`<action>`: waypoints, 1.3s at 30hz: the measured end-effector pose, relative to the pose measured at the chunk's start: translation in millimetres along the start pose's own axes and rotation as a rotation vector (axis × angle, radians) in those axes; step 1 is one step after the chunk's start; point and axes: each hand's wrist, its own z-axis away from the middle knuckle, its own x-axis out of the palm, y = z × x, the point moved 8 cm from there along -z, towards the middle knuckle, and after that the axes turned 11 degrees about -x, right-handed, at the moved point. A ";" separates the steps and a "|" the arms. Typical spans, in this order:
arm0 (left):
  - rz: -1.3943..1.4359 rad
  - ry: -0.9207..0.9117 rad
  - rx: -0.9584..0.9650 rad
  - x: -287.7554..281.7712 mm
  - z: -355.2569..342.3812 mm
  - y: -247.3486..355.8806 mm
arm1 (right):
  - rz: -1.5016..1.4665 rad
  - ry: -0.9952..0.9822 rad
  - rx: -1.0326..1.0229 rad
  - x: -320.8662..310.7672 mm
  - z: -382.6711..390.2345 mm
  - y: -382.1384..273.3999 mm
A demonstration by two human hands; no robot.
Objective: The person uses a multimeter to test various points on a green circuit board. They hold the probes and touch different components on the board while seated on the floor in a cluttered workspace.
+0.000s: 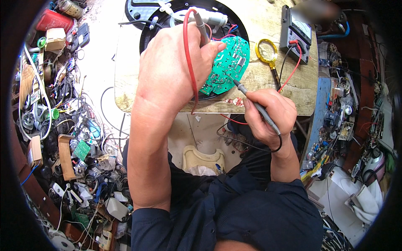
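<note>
A green, rounded circuit board (229, 62) is tilted up over a round black appliance base (184, 9). My left hand (169, 62) is at its left edge, thumb on the board's face and the other fingers mostly hidden. Between that thumb and the back of the hand sits a grey test probe (202, 27), its red lead looping down over my wrist; its tip is hidden. My right hand (272, 113) is closed round a second grey test probe (261, 108) with a black lead. The point of that probe is at the lower right part of the board; contact cannot be made out.
A yellow-rimmed magnifying glass (272, 65) lies right of the board. Beyond it stands an analog multimeter (296, 34) with red and black leads. The wooden table (303, 94) ends just before my body. Heaped electronic parts (79, 154) fill the left; more parts crowd a blue board (317, 125) at right.
</note>
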 end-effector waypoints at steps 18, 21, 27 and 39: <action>0.005 0.000 -0.015 1.9 -1.6 -3.3 | -0.006 -0.030 0.010 1.1 2.6 1.4; 0.019 0.012 0.006 1.3 -1.1 -2.6 | -0.002 -0.026 0.011 0.8 3.2 1.5; 0.030 0.017 0.003 0.7 -0.7 -3.6 | 0.003 -0.033 0.007 0.9 3.1 1.0; 0.014 0.008 -0.003 0.9 -1.9 -2.7 | 0.020 -0.026 -0.008 -1.1 1.3 -2.2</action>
